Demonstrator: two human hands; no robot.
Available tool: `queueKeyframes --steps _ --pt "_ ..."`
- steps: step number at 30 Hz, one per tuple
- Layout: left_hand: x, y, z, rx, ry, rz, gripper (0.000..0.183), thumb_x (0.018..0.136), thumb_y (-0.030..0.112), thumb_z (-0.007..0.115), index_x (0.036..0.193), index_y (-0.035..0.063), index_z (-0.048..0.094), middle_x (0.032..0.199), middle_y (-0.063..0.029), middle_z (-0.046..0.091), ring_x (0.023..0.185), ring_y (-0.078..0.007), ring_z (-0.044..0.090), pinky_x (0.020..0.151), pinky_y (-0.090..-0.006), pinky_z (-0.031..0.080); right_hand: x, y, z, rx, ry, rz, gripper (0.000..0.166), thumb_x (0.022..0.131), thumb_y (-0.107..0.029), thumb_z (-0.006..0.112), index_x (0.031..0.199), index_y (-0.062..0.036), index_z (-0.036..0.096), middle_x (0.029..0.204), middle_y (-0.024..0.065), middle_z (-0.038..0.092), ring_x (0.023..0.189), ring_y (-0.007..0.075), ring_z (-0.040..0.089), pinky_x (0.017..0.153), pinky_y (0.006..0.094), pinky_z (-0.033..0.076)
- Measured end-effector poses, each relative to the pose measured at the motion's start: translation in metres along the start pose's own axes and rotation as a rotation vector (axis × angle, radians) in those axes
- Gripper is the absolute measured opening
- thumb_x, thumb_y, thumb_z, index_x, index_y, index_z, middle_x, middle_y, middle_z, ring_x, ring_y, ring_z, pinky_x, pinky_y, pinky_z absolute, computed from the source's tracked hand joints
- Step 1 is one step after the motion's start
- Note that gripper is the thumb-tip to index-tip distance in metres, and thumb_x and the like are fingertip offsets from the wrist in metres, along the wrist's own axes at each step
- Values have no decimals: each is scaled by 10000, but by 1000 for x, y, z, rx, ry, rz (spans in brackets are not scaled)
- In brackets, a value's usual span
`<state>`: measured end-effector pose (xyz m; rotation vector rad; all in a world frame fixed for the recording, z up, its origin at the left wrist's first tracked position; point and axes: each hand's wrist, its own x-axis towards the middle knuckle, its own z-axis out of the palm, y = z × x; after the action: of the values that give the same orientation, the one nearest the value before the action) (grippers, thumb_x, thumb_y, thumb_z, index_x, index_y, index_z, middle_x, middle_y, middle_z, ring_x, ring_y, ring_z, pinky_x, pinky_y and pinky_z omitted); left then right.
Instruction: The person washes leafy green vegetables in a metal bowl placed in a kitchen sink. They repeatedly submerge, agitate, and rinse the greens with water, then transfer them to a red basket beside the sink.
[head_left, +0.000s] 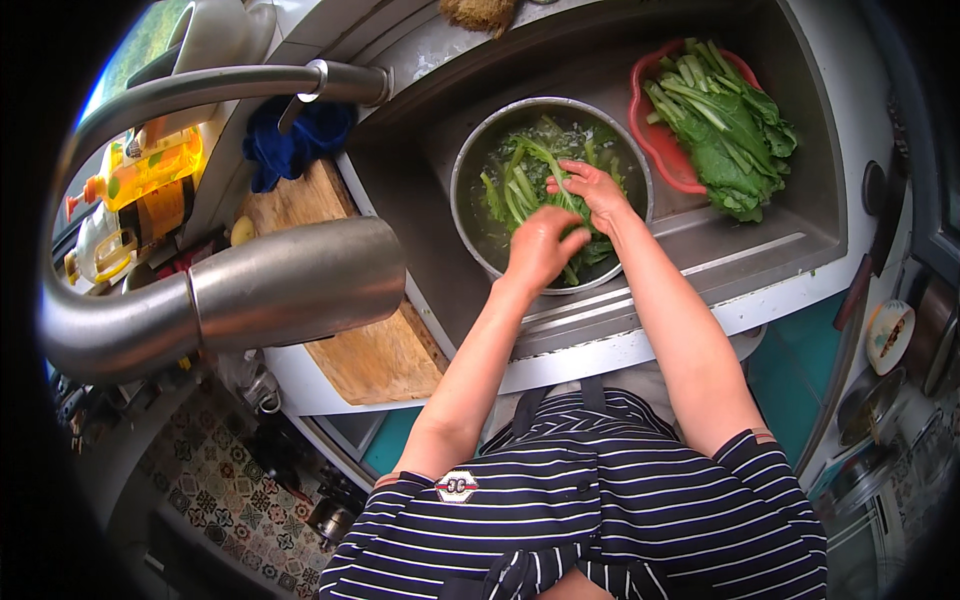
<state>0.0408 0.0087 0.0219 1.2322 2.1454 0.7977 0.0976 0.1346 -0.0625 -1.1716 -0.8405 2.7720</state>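
A round metal basin (463, 232) stands in the sink, filled with water and leafy green vegetables (517, 191). Over its near part is my left hand (541, 244), with fingers curled; whether they grip anything is hidden. My right hand (592, 193) is just beside it, fingers partly spread around a pale green stalk that lies against them; how firmly it is held cannot be told. Right of the basin, a red scalloped plastic bowl (666, 161) holds more leafy greens (724, 124), which hang over its edge into the sink.
The stainless-steel sink (405, 217) surrounds both vessels. A large metal faucet (300, 281) arches over the left side, above a wooden cutting board (375, 360). A blue cloth (289, 146) lies behind the board. A knife (862, 277) and a small bowl (890, 337) are at the right.
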Motion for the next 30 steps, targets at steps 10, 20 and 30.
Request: queueKeyframes --steps 10,20,30 --pt "88 -81 -19 501 -279 86 235 706 56 545 920 119 620 987 -87 556 936 -274 539 746 -363 493 15 24 6 -465 214 -7 268 787 -99 590 1038 -7 563 695 48 589 640 111 539 650 244 442" --pt "89 -77 -19 972 -289 285 133 713 77 565 838 103 600 914 -66 518 907 -231 526 658 -330 465 9 17 -4 -795 291 -15 275 862 -278 497 936 -27 583 561 81 598 462 172 582 493 278 460" --pt "53 -35 -50 -579 117 -354 160 817 99 598 942 16 542 710 -16 600 610 -97 538 553 -237 431 -18 -34 28 -536 221 -274 382 846 -371 555 986 -18 592 718 64 634 672 117 598 683 251 456"
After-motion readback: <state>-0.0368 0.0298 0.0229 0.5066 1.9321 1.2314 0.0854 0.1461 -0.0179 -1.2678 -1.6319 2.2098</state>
